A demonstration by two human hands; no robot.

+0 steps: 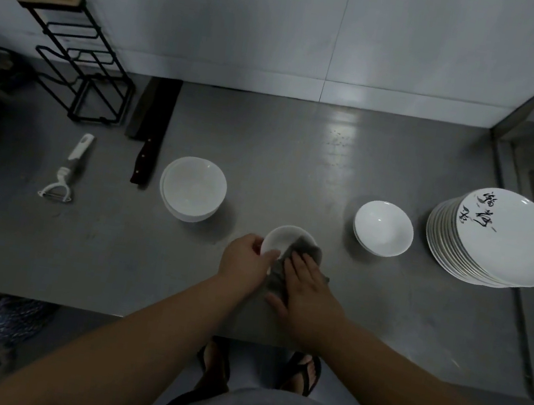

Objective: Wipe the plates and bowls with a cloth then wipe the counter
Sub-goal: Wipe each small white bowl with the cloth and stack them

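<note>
left hand (243, 261) fingers gripping small bowl (275, 241) rim, right hand (306, 286) fingers flat on cloth (308, 248) inside

On my desk (300, 158): bowl stack (192, 188) centre-left, another bowl stack (383, 228) centre-right, plates (496, 238) far right, knife (150, 129) and peeler (68, 169) left.

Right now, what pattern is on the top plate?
The top plate: white with black brushed characters; head view.

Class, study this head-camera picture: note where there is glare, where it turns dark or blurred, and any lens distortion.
Head view: dim overall; pale glare streak on the grey steel counter; wide-angle bending tilts the black wire rack; the picture's left corners darkest and smeared; the small white bowl, left hand, right hand and grey cloth look fairly sharp.
</note>
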